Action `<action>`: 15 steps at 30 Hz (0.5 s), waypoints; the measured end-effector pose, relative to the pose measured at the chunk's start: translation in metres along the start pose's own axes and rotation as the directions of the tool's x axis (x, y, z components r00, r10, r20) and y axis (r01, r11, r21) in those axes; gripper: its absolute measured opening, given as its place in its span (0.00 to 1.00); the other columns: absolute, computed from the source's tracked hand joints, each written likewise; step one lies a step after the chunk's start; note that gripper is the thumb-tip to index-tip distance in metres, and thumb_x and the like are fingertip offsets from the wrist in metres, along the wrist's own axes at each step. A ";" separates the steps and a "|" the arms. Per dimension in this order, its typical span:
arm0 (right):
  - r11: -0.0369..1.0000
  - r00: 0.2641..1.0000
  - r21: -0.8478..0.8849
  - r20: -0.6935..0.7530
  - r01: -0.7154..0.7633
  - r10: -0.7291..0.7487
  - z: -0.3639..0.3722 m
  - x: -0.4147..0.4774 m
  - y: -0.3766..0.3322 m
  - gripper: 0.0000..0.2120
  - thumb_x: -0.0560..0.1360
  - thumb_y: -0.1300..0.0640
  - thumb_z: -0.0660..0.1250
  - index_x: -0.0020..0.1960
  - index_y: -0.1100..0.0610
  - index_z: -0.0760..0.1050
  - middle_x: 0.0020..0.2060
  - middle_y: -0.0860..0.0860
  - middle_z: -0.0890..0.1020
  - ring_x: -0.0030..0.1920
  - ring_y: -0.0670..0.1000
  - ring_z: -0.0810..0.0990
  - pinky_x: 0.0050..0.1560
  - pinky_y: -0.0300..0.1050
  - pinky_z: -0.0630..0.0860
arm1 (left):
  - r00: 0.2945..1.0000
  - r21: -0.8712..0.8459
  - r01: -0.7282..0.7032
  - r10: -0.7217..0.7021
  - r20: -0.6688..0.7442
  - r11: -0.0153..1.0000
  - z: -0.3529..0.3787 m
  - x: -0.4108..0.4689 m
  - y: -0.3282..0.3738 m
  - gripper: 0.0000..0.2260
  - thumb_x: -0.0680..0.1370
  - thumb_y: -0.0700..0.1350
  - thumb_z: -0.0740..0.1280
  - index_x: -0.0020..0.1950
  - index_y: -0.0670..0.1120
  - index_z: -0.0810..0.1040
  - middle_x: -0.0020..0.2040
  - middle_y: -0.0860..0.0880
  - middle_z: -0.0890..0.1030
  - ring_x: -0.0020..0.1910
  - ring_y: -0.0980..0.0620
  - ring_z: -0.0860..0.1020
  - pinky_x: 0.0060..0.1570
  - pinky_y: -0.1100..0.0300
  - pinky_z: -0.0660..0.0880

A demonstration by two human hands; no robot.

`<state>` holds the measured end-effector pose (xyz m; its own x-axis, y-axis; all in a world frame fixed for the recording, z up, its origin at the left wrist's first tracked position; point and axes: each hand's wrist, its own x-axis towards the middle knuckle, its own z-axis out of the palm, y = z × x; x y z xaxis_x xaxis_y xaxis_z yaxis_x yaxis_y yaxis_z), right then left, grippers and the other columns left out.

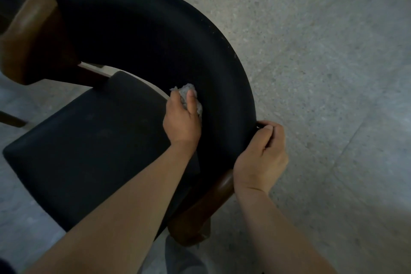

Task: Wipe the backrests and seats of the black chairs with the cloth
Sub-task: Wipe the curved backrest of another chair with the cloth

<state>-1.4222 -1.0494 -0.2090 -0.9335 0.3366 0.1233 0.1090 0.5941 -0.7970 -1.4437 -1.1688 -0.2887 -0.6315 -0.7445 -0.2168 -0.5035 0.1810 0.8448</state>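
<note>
Indoor seating area, likely dining room — speckled grey floor, black padded chairs, wooden arms.

Black chair, grey cloth

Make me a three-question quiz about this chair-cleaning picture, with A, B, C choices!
1. Where is the cloth pressed?
A) on a table
B) on the inner side of the backrest
C) on a window

2. What colour is the cloth?
A) grey
B) red
C) yellow

3. What is the right hand doing?
A) hanging free
B) gripping the backrest's outer edge
C) holding a bottle

Answers:
1 B, the left hand holds it against the curved black backrest.
2 A, it looks pale grey.
3 B, its fingers curl over the edge.
</note>
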 end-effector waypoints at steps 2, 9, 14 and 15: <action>1.000 1.000 0.001 0.006 -0.005 0.005 0.000 0.000 0.001 0.14 0.79 0.54 0.53 0.46 0.53 0.76 0.31 0.43 0.75 0.33 0.42 0.73 0.31 0.31 0.65 | 0.999 0.010 0.035 -0.035 0.013 0.999 0.001 0.000 -0.004 0.22 0.83 0.59 0.51 0.63 0.43 0.71 0.58 0.46 0.77 0.52 0.49 0.77 0.48 0.55 0.71; 1.000 1.000 -0.005 0.021 -0.010 0.010 0.000 0.000 0.000 0.15 0.79 0.54 0.52 0.47 0.54 0.77 0.30 0.43 0.74 0.32 0.42 0.72 0.30 0.32 0.66 | 0.991 0.089 0.119 -0.124 0.047 0.989 -0.028 -0.003 -0.029 0.18 0.83 0.58 0.53 0.52 0.45 0.73 0.46 0.48 0.77 0.45 0.48 0.77 0.39 0.54 0.69; 1.000 1.000 -0.009 0.008 0.006 -0.005 -0.001 0.000 -0.002 0.12 0.79 0.56 0.54 0.46 0.53 0.76 0.32 0.40 0.73 0.35 0.36 0.73 0.32 0.28 0.65 | 0.944 -0.109 -0.315 0.323 0.064 0.943 -0.050 -0.014 0.047 0.13 0.81 0.56 0.61 0.54 0.48 0.75 0.50 0.51 0.75 0.45 0.59 0.75 0.45 0.66 0.73; 1.000 1.000 -0.010 0.005 0.015 -0.014 0.000 0.000 -0.002 0.11 0.79 0.56 0.54 0.45 0.52 0.75 0.32 0.39 0.72 0.35 0.34 0.73 0.32 0.26 0.64 | 0.913 -0.099 -0.390 0.399 0.090 0.915 -0.048 -0.015 0.064 0.13 0.80 0.56 0.63 0.55 0.47 0.76 0.51 0.51 0.74 0.46 0.60 0.74 0.45 0.70 0.71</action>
<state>-1.4225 -1.0506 -0.2068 -0.9366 0.3245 0.1320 0.0987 0.6060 -0.7893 -1.4379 -1.1768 -0.2076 -0.8301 -0.5494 0.0952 -0.1561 0.3928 0.9063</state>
